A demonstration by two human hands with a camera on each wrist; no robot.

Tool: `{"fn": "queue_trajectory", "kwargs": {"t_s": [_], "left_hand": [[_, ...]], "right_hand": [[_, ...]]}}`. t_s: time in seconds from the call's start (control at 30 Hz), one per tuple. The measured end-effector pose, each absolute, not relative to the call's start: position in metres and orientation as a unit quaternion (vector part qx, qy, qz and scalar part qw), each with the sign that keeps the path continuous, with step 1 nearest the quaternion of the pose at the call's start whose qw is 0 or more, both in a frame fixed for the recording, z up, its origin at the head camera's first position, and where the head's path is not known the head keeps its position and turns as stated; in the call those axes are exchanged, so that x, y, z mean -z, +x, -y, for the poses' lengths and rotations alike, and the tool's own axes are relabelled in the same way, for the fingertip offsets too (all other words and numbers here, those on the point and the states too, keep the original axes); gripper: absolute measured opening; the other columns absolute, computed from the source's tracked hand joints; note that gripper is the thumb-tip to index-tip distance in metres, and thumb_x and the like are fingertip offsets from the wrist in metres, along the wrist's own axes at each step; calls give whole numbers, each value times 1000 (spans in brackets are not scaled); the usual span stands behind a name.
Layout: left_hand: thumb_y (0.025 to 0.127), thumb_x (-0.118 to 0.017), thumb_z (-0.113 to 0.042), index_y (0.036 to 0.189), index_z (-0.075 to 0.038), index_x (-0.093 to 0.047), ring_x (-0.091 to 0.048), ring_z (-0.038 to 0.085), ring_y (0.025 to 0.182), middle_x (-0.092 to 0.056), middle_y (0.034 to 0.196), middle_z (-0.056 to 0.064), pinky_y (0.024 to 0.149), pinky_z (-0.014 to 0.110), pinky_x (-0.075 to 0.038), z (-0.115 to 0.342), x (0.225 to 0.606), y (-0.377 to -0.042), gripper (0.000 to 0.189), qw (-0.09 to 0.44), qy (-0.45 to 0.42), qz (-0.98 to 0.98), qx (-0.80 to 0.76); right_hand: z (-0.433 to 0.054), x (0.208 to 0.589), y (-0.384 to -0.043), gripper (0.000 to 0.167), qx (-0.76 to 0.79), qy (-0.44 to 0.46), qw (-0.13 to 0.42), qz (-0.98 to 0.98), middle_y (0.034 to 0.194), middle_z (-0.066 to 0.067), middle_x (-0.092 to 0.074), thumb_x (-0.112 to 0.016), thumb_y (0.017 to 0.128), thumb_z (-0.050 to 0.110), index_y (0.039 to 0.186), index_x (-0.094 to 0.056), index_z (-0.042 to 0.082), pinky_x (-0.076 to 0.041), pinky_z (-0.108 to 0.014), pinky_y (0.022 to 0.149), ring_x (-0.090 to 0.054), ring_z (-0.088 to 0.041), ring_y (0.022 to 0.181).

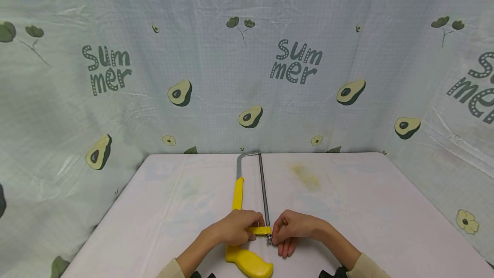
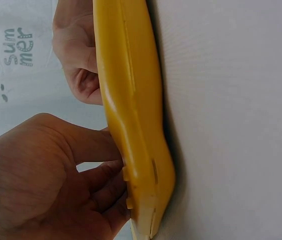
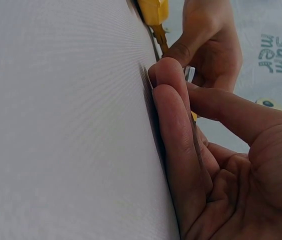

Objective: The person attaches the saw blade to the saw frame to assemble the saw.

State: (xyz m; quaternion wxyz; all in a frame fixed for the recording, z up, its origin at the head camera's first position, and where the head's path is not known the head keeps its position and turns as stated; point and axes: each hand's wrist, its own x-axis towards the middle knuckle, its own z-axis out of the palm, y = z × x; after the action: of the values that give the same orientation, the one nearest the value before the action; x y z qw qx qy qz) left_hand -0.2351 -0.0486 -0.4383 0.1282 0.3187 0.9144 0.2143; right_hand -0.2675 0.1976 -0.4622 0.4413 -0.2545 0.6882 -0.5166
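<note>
A hacksaw lies on the table, its yellow handle [image 1: 251, 263] toward me and its grey metal frame bow [image 1: 239, 166] at the far end. Its long thin blade [image 1: 264, 188] runs along the right side. My left hand [image 1: 235, 226] grips the yellow frame just beyond the handle, fingers near the yellow crosspiece [image 1: 259, 231]. At the blade's near end sits a small metal wing nut [image 1: 269, 239]. My right hand [image 1: 291, 228] pinches it between thumb and fingers, the other fingers low by the tabletop. In the right wrist view, fingers partly hide the silver metal piece [image 3: 190, 74].
The hacksaw rests on a pale covered table [image 1: 347, 200] with a faint yellowish stain [image 1: 306, 177] to the right of the blade. A hanging sheet [image 1: 216, 63] printed with avocados and lettering closes off the back and both sides.
</note>
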Motion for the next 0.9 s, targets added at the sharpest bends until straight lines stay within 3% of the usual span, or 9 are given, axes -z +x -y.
{"fn": "queue_trajectory", "kwargs": {"t_s": [0.9], "left_hand": [[93, -74, -11, 109, -22, -65, -52, 3, 84, -65, 97, -10, 84, 23, -49, 49, 436, -235, 22, 132, 316, -914, -218]], "right_hand": [[-196, 458, -266, 18, 509, -239, 437, -701, 71, -2, -75, -71, 93, 15, 98, -75, -2, -57, -21, 56, -72, -8, 61]]}}
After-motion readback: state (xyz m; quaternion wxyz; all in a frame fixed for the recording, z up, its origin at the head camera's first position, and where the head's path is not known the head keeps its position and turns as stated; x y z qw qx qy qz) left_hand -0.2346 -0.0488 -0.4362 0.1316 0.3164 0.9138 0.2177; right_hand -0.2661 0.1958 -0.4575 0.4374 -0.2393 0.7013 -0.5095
